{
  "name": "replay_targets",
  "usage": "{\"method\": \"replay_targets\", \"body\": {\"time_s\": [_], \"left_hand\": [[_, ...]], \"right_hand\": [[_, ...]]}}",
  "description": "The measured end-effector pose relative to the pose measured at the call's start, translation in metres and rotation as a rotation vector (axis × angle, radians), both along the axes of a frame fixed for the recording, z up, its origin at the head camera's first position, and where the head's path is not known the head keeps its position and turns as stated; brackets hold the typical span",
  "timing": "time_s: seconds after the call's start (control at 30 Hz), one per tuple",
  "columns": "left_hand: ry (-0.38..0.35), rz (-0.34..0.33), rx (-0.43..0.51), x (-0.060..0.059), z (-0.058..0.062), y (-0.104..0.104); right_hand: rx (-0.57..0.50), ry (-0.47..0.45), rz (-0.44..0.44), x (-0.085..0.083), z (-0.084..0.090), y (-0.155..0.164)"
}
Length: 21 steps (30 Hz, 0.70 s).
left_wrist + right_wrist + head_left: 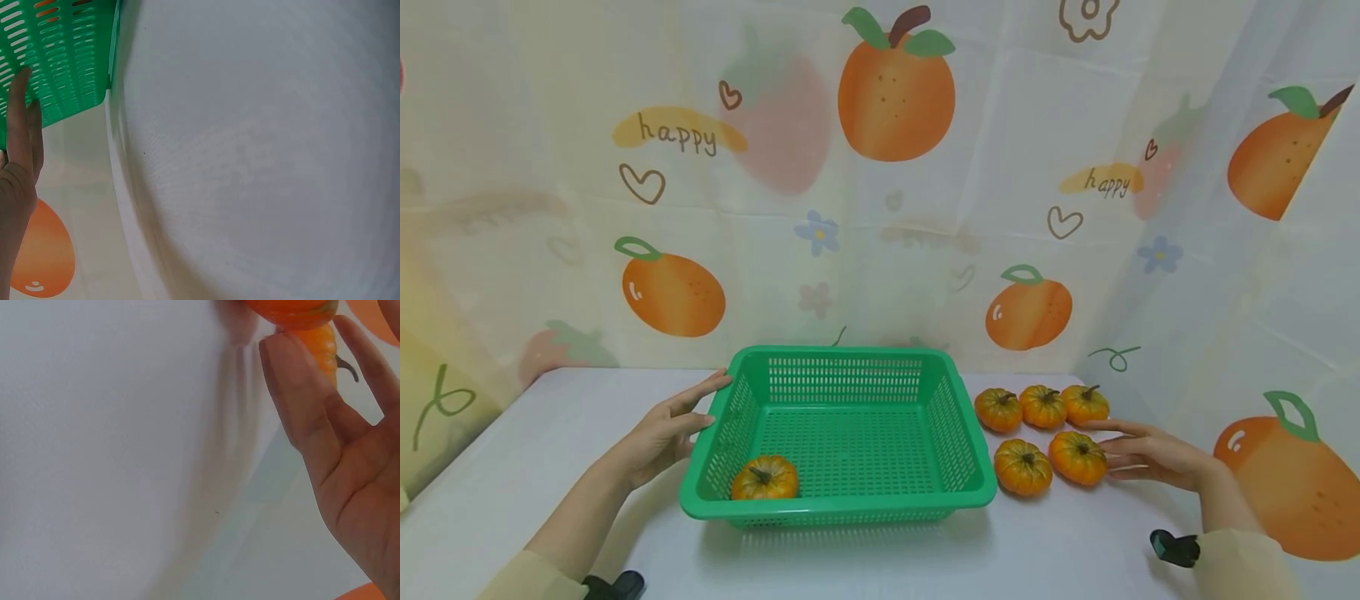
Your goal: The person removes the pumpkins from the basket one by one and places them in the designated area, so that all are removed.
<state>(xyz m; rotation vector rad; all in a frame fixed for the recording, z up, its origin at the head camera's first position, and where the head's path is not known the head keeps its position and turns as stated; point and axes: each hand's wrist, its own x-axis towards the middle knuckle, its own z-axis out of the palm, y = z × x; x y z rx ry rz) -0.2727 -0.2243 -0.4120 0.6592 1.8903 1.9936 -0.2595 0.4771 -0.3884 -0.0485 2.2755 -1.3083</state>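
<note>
Left hand [662, 433], lower left: fingers straight, spread, tips touching left wall of green slotted plastic basket [842, 360] at frame centre on white counter [550, 433]. One small orange pumpkin [765, 478] inside basket, near-left corner. Right hand [1150, 454], lower right: fingers straight, grip not pinching, tips against nearest orange pumpkin [1078, 457] of five-pumpkin cluster just right of basket.
</note>
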Motion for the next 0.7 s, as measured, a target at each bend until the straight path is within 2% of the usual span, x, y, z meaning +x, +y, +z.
{"method": "replay_targets", "body": {"time_s": [0.2,0.5,0.7], "left_hand": [[-0.001,-0.006,0.013,-0.001,0.0,-0.001],[-0.009,-0.002,-0.001,0.0,0.0,0.0],[-0.003,0.012,-0.014,0.001,0.001,0.0]], "right_hand": [[0.016,0.052,0.042,0.0,0.008,0.0],[0.104,0.197,0.08,-0.003,0.027,-0.014],[0.084,0.246,0.103,-0.007,0.04,-0.027]]}}
